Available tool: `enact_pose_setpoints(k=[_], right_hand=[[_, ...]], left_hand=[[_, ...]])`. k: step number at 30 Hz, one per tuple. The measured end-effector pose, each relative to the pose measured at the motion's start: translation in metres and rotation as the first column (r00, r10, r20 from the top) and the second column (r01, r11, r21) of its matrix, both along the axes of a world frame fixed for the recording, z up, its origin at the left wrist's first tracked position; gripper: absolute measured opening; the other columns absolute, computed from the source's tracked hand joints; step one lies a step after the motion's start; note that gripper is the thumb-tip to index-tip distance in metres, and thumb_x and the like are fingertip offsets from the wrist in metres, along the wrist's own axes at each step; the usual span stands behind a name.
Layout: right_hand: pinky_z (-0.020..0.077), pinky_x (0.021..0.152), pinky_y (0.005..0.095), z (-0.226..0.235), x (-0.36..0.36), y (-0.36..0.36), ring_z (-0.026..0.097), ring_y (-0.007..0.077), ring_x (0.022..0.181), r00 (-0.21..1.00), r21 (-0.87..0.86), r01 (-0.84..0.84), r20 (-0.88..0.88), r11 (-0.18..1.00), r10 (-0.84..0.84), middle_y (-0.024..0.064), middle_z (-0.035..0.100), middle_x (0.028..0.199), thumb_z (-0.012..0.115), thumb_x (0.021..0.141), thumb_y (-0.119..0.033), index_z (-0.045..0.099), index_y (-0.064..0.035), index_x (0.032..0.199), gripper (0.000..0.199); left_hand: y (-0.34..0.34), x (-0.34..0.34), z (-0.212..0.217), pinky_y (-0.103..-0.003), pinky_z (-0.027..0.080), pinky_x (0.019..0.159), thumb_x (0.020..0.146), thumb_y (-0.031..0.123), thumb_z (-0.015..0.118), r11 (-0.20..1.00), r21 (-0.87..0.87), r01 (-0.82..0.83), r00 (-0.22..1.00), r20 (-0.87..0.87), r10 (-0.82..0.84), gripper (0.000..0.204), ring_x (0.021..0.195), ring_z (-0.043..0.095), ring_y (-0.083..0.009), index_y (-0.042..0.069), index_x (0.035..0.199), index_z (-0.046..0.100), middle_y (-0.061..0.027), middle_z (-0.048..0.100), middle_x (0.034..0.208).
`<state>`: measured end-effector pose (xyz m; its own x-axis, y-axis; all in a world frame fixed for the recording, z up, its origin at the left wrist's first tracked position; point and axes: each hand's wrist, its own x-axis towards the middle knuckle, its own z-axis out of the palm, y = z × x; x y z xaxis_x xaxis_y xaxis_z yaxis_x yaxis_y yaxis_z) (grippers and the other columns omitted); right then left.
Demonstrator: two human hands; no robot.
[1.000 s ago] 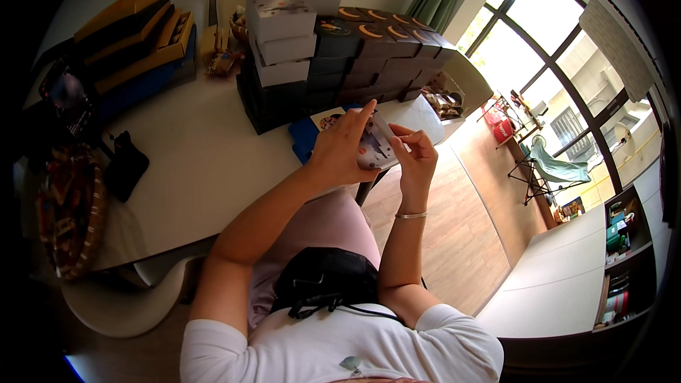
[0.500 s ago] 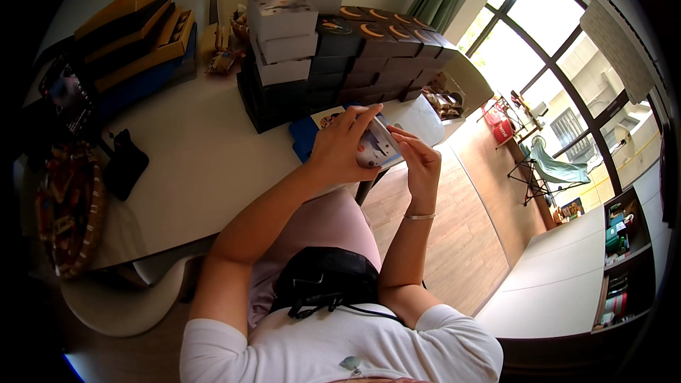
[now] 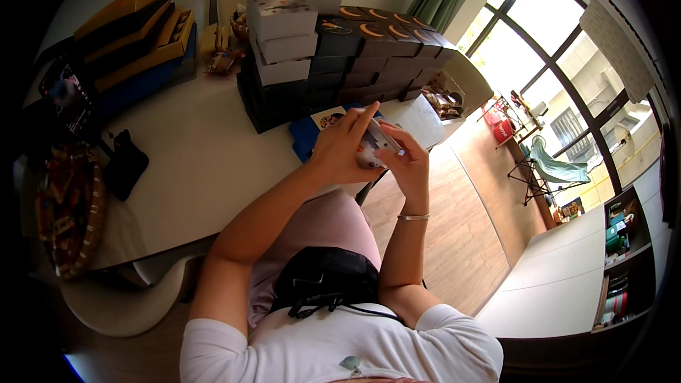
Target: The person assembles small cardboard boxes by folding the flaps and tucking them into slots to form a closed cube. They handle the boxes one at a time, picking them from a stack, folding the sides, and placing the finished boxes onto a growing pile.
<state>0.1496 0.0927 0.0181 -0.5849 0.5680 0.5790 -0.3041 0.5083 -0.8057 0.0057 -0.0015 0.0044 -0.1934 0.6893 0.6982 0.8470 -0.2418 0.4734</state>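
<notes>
A small white box with a dark and coloured pattern (image 3: 369, 152) is held between my two hands, off the table's right end. My left hand (image 3: 340, 143) grips it from the left, fingers along the far edge and thumb near the lower side. My right hand (image 3: 410, 164) closes on its right end, thumb on the face toward me and fingers behind the far edge. My fingers cover part of the box. Just beyond my left hand lies a blue flat item with a printed picture (image 3: 305, 133).
Behind my hands stand stacked white boxes (image 3: 285, 25) and dark boxes with orange curves (image 3: 386, 50). The table (image 3: 191, 142) also carries open cartons (image 3: 135, 35), a black pouch (image 3: 126, 163) and a woven basket (image 3: 71, 206). A chair (image 3: 128, 305) stands at the lower left.
My right hand has shifted slightly left and its thumb has come over the face of the box. My left hand stays in nearly the same place.
</notes>
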Motion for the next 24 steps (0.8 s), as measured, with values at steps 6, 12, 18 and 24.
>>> enact_pose_setpoints(k=[6, 12, 18, 24], right_hand=[[0.0506, 0.075, 0.0198, 0.004, 0.002, 0.001, 0.062, 0.0095, 0.100, 0.981, 0.022, 0.090, 0.171, 0.996, -0.093, 0.0066, 0.068, 0.119, 0.070, 0.086, 0.000, 0.068, -0.0023, 0.121, 0.034], [0.0489, 0.089, 0.0230, 0.004, 0.009, 0.004, 0.062, 0.0116, 0.104, 1.000, -0.155, -0.006, -0.014, 0.988, 0.004, 0.0087, 0.068, 0.119, 0.064, 0.093, -0.002, 0.067, 0.0000, 0.120, 0.028], [0.0487, 0.090, 0.0248, 0.005, 0.005, 0.003, 0.061, 0.0123, 0.105, 0.998, 0.004, 0.054, 0.032, 0.999, -0.054, 0.0110, 0.067, 0.123, 0.062, 0.095, -0.005, 0.067, 0.0005, 0.121, 0.027], [0.0503, 0.082, 0.0243, 0.015, 0.006, -0.007, 0.062, 0.0115, 0.100, 0.994, 0.117, 0.057, 0.090, 0.991, -0.068, 0.0105, 0.069, 0.117, 0.065, 0.094, -0.008, 0.068, -0.0017, 0.121, 0.028]], left_hand=[[0.007, -0.011, -0.003, -0.032, 0.053, 0.074, 0.075, 0.031, 0.080, 0.975, -0.002, 0.224, 0.953, 0.212, -0.218, 0.086, 0.096, 0.062, -0.0196, 0.016, 0.148, 0.036, -0.0086, 0.052, 0.124], [0.006, -0.014, 0.001, -0.026, 0.048, 0.082, 0.101, 0.031, 0.056, 0.837, 0.012, 0.547, 0.623, 0.662, -0.417, 0.047, 0.097, 0.056, -0.0115, 0.019, 0.143, 0.037, -0.0050, 0.050, 0.119], [0.008, -0.014, -0.002, -0.024, 0.047, 0.081, 0.106, 0.031, 0.045, 0.837, 0.123, 0.533, 0.590, 0.655, -0.472, 0.035, 0.095, 0.054, -0.0081, 0.020, 0.139, 0.040, -0.0037, 0.051, 0.116], [0.015, -0.019, -0.010, -0.023, 0.047, 0.080, 0.105, 0.026, 0.048, 0.807, 0.157, 0.569, 0.534, 0.676, -0.508, 0.033, 0.096, 0.054, -0.0067, 0.018, 0.137, 0.042, -0.0035, 0.052, 0.116]])
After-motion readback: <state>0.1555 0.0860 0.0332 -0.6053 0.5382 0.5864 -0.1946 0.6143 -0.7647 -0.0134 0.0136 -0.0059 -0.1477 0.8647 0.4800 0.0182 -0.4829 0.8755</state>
